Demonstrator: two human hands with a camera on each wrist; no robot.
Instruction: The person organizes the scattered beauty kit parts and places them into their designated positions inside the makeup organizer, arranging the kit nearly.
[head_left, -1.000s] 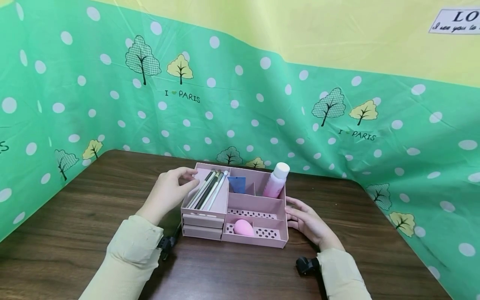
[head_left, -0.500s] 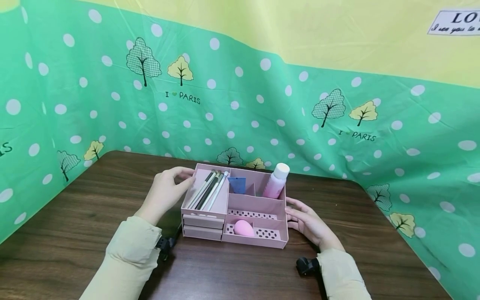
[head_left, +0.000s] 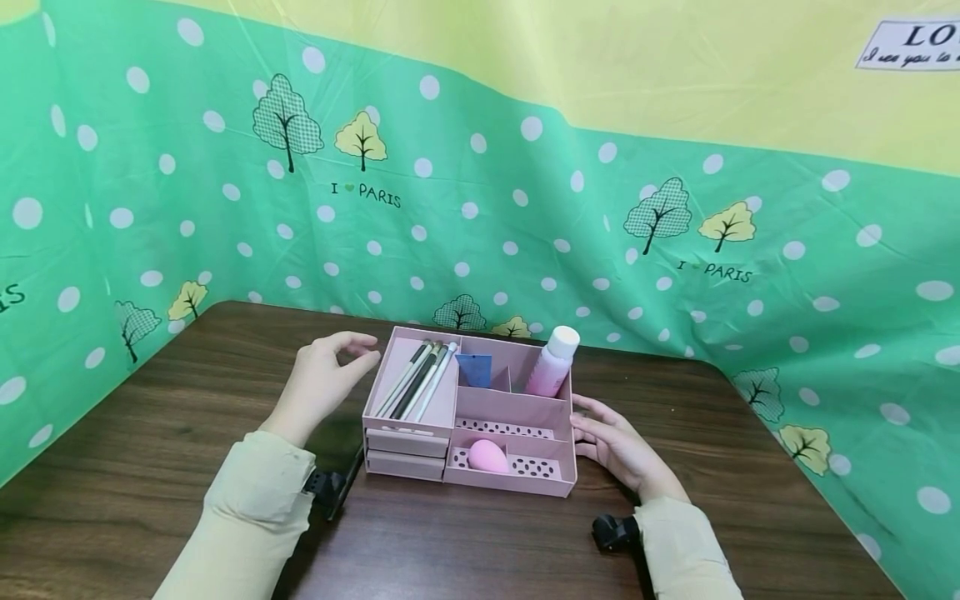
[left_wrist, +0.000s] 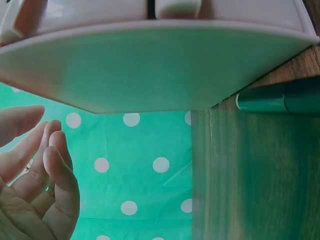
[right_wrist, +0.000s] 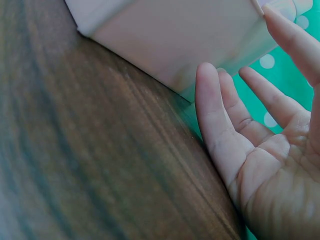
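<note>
A pink desktop organizer (head_left: 513,407) stands in the middle of the table in the head view. Slim black and white makeup brushes (head_left: 418,382) lie in its left section. The right side holds a small blue packet (head_left: 475,371), a pink bottle (head_left: 551,367) with a white cap, and a pink makeup sponge (head_left: 487,457). My left hand (head_left: 322,375) hovers beside the organizer's left wall, apart from it, fingers loosely bent around nothing. At the right wall, my right hand (head_left: 622,450) has its fingers extended against or very near the side; exact contact is hard to tell.
A dark, slim tube (left_wrist: 280,97) lies on the wooden table (head_left: 465,542) close to the organizer's left side. Two drawers (head_left: 405,454) sit under the brush section. A green polka-dot cloth (head_left: 525,208) hangs behind and around the table.
My left hand has drawn away to the left, from the organizer's upper left edge into the air beside it. The right hand and the organizer have stayed in place.
</note>
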